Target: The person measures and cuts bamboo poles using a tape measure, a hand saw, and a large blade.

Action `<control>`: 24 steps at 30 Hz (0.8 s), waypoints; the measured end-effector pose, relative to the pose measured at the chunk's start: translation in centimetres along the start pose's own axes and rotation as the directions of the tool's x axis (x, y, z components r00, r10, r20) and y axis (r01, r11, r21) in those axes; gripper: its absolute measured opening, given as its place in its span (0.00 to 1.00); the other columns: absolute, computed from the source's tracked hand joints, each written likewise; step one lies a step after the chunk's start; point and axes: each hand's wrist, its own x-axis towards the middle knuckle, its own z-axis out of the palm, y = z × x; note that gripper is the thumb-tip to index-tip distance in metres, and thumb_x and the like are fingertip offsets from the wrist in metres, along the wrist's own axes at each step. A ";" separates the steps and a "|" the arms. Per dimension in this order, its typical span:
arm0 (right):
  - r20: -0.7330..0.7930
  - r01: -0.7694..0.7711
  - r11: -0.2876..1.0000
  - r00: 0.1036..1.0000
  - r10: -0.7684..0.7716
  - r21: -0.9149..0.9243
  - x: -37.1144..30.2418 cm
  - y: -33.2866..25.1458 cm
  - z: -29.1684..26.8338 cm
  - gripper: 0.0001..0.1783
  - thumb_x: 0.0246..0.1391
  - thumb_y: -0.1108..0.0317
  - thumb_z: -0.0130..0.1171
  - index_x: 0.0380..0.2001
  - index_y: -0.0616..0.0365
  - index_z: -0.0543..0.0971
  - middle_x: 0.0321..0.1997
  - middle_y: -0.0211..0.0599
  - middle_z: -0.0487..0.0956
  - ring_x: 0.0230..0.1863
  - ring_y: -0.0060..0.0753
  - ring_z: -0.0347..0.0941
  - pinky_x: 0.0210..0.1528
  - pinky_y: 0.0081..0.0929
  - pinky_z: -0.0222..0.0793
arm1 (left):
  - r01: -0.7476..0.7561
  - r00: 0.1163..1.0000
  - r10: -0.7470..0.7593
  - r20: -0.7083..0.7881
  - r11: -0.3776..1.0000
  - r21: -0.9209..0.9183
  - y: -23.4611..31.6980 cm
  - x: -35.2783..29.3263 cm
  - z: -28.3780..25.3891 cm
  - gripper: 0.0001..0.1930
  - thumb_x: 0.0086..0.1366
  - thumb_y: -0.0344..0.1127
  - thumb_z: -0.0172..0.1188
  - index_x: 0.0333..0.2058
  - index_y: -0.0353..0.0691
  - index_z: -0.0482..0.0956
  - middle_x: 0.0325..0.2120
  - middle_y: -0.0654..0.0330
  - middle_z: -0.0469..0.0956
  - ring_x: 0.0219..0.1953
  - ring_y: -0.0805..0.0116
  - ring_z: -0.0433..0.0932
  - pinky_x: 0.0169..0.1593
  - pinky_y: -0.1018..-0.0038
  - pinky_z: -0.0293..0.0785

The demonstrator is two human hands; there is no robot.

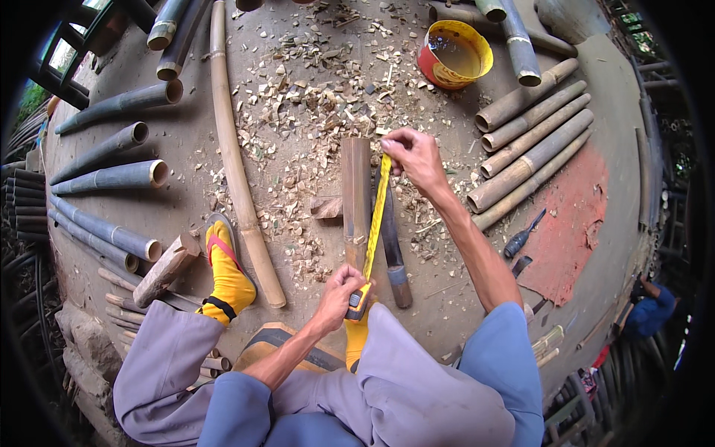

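Between my two hands a yellow tape measure blade [377,216] runs pulled out. My left hand [339,298] is closed round the yellow and black tape measure case [357,300], low near my knee. Up at the blade's far end, my right hand [414,158] pinches the tip between thumb and fingers. Just left of the blade lies a brown bamboo piece [356,186], pointing away from me; its near end is partly hidden by my left hand. To the right of the blade, and partly behind it, lies a dark machete-like tool [392,246] with a wooden handle.
Wood chips [298,119] litter the ground ahead. Cut bamboo tubes [532,160] lie at right, more bamboo tubes [119,179] at left. A long bamboo pole [234,164] stretches beside my left foot [229,272]. A yellow and red bucket [455,56] holds murky liquid. Another person [652,313] is far right.
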 end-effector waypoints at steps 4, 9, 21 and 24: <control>-0.033 0.192 0.951 0.978 -0.206 -0.243 4.2 1.6 3.0 0.08 0.54 0.68 0.59 0.29 0.61 0.81 0.27 0.38 0.80 0.24 0.26 0.75 0.23 0.22 0.75 | 0.082 0.996 -0.086 -0.032 0.991 -0.109 0.7 0.2 0.7 0.13 0.67 0.40 0.52 0.40 0.35 0.74 0.31 0.55 0.79 0.27 0.68 0.80 0.27 0.77 0.77; -0.060 0.290 0.911 0.945 -0.320 -0.294 2.9 3.6 3.2 0.12 0.53 0.66 0.58 0.37 0.63 0.81 0.20 0.39 0.76 0.21 0.25 0.70 0.23 0.28 0.66 | 0.163 0.982 -0.162 -0.101 0.987 0.009 -0.4 1.4 0.3 0.17 0.67 0.44 0.52 0.35 0.32 0.78 0.26 0.57 0.80 0.23 0.69 0.80 0.26 0.77 0.78; -0.879 -0.605 0.697 0.470 -0.077 -0.384 -25.3 19.6 -14.5 0.21 0.56 0.62 0.54 0.50 0.62 0.71 0.41 0.49 0.70 0.43 0.43 0.68 0.44 0.40 0.65 | 0.169 0.984 -0.165 -0.064 0.984 0.063 -0.9 2.4 0.1 0.16 0.67 0.41 0.51 0.36 0.30 0.75 0.26 0.53 0.79 0.22 0.63 0.80 0.24 0.73 0.79; -0.887 -0.807 0.369 0.406 -0.219 -0.461 -28.9 23.6 -17.6 0.25 0.52 0.57 0.58 0.50 0.62 0.73 0.47 0.53 0.72 0.45 0.55 0.70 0.53 0.42 0.63 | 0.177 0.981 -0.170 -0.093 0.981 0.075 -0.2 2.0 0.1 0.16 0.67 0.41 0.51 0.36 0.30 0.75 0.25 0.53 0.79 0.21 0.63 0.80 0.24 0.73 0.79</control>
